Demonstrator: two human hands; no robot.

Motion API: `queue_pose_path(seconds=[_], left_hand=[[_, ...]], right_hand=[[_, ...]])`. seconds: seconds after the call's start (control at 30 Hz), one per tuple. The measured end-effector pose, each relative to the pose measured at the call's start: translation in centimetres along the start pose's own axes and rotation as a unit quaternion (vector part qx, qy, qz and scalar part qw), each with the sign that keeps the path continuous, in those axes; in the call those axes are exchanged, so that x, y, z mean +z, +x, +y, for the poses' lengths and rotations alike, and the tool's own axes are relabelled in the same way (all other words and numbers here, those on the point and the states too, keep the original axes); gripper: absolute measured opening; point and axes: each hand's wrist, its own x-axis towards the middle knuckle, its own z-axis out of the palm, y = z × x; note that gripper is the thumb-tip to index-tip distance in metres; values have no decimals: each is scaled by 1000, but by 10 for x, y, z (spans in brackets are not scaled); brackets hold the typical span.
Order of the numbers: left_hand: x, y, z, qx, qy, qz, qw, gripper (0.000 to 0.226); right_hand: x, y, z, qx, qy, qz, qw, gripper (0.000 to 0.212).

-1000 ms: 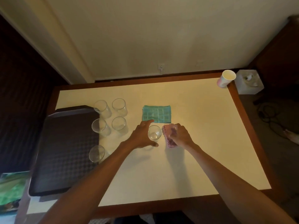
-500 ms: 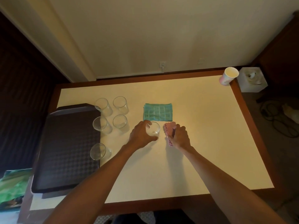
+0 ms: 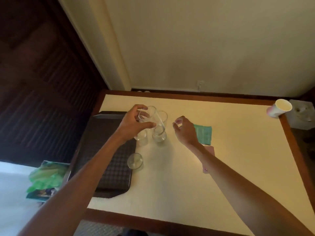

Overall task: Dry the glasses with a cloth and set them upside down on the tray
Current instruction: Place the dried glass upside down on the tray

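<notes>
While my left hand (image 3: pixel 131 124) grips one glass (image 3: pixel 147 114) by the wall, thumb on the near side and fingers wrapped over the far side, the glass is off the table (image 3: pixel 221 176) and tilted. It hangs over the cluster of other glasses (image 3: pixel 159 135), just beside the tray (image 3: pixel 110 167) edge. Right hand (image 3: pixel 185 130) is loosely curled with nothing in it, hovering near the teal cloth (image 3: pixel 204 135). Pink cloth (image 3: pixel 210 149) lies flat on the table, partly under my right forearm. No cloth on the glass, so I'd say drying isn't started on this one, and no glass shows on the visible part of the tray. Handling call: light, rigid, smooth, likely wet so slippery, and it chips if it clips a neighbour. Take it mid-wall with a full wrap, not by the rim, and keep it clear of the cluster below. A lone glass (image 3: pixel 135 161) stands by the tray's edge. Clear walls overlap, so I can't count the cluster.
</notes>
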Motion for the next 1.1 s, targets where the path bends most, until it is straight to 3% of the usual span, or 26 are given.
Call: queue_pose_path(seconds=[0.2, 0.33, 0.5, 0.8, 0.9, 1.0, 1.1], left_hand=[[-93, -2, -35, -6, -31, 114, 993, 68], [-146, -5, -73, -31, -103, 139, 984, 70], [-211, -10, -123, -140, -287, 113, 941, 55], [-270, 14, -202, -310, -370, 42, 875, 47], [-276, 31, -206, -337, -294, 10, 894, 42], [-276, 54, -217, -286, -59, -31, 956, 44], [-271, 72, -222, -191, 176, -44, 965, 59]], right_hand=[[56, 23, -95, -79, 28, -23, 996, 18], [101, 27, -139, -102, 41, -51, 993, 16], [158, 31, -183, -99, 37, -133, 985, 7], [233, 51, -192, -32, -97, -189, 977, 21], [249, 56, -184, 1, -111, -195, 975, 19], [261, 60, -174, 17, -130, -193, 972, 16], [266, 61, -166, 30, -147, -197, 969, 15]])
